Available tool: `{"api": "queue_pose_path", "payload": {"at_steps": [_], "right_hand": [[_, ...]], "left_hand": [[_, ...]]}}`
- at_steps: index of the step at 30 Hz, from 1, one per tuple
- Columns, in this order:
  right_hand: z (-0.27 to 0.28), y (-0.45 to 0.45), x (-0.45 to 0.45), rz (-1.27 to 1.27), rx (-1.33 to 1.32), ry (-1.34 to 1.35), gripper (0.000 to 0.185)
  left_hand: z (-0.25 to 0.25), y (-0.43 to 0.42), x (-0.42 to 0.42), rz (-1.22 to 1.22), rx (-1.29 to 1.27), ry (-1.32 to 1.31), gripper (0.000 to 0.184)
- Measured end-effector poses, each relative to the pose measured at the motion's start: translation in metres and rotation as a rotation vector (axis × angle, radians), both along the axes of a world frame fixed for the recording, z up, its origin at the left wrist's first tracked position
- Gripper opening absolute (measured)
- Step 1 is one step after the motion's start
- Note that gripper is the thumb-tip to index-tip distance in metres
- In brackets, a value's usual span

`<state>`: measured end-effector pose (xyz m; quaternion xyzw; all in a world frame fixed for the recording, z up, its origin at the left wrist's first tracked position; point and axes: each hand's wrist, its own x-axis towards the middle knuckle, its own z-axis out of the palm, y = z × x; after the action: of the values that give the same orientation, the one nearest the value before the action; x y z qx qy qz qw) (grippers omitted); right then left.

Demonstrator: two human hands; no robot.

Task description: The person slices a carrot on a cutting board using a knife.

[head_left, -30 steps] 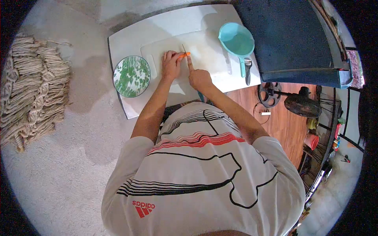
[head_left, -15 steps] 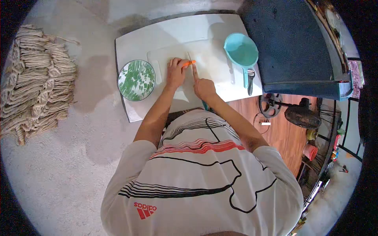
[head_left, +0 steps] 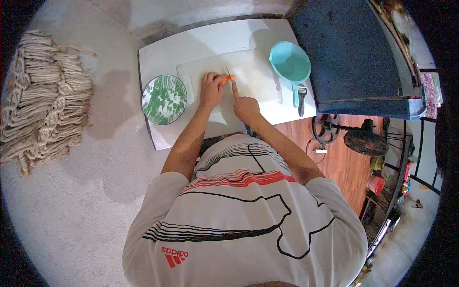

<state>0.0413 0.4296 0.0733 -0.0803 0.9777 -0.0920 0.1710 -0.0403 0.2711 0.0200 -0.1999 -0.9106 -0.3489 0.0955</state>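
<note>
My left hand (head_left: 211, 90) holds an orange piece, which looks like a carrot (head_left: 227, 78), on the translucent white cutting board (head_left: 253, 91). In my right hand (head_left: 246, 107) is a knife (head_left: 228, 71), its handle mostly hidden under the fingers. The index finger stretches along the blade, and the blade crosses the carrot close to my left fingertips. A green and white speckled plate (head_left: 164, 99) lies left of the board. To the right are a turquoise pan-shaped strainer or bowl with a handle (head_left: 289, 62) and a black-handled peeler (head_left: 301, 101).
The white table (head_left: 215, 36) stands against a wall. A dark blue cabinet or box (head_left: 351, 57) is at its right. Thick beige ropes (head_left: 45, 103) hang at the left. A dark fan (head_left: 366, 139) and a red pot (head_left: 376, 184) are at the lower right.
The camera view has shifted, so the table sits lower in the frame than a second ago. Both hands stay at the carrot, with the knife blade tilted slightly differently.
</note>
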Motion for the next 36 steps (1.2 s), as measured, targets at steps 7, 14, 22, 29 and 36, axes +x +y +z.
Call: {"api": "queue_pose_path", "payload": {"at_steps": [7, 14, 22, 29, 36], "right_hand": [[0.002, -0.001, 0.001, -0.001, 0.023, 0.052, 0.094], [-0.007, -0.001, -0.001, -0.002, -0.006, 0.052, 0.097], [0.003, -0.001, 0.001, -0.001, -0.010, 0.065, 0.090], [-0.011, -0.001, -0.002, -0.020, -0.029, 0.026, 0.088], [0.000, -0.001, -0.002, -0.001, -0.029, 0.053, 0.087]], "left_hand": [[0.002, 0.001, 0.001, 0.002, 0.023, -0.001, 0.023], [0.001, 0.001, 0.001, 0.012, -0.009, -0.018, 0.023], [-0.001, 0.000, 0.000, -0.008, -0.019, 0.000, 0.024], [0.000, -0.001, 0.000, -0.011, -0.017, -0.023, 0.025], [-0.001, -0.001, 0.000, -0.011, -0.017, -0.033, 0.025]]}}
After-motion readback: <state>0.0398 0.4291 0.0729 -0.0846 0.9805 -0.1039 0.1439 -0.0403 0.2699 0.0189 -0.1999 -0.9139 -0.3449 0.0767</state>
